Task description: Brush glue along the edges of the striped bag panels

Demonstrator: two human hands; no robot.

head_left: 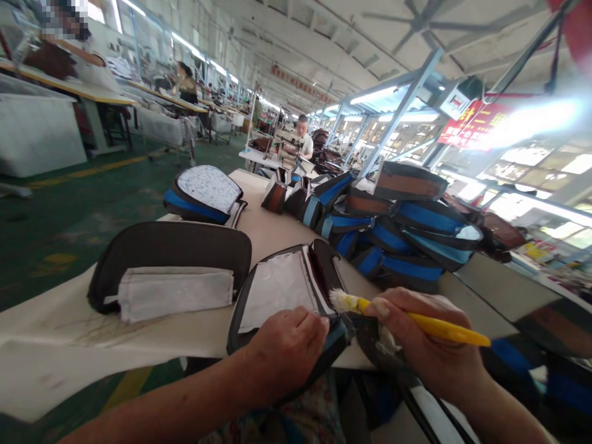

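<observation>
My left hand [287, 348] is closed on the near edge of a black and blue bag panel with a white lining [277, 290], holding it at the table's front edge. My right hand [430, 345] grips a yellow-handled brush [416, 320], whose pale bristles touch the panel's dark rim just right of my left hand's fingers. A second black panel with a white pocket [171, 271] lies flat to the left on the cream table [259, 228].
A heap of blue, black and brown bag panels [398, 240] fills the table's right side. Another blue panel with white lining [203, 194] lies at the far left. Several people work at tables farther back. Green floor runs along the left.
</observation>
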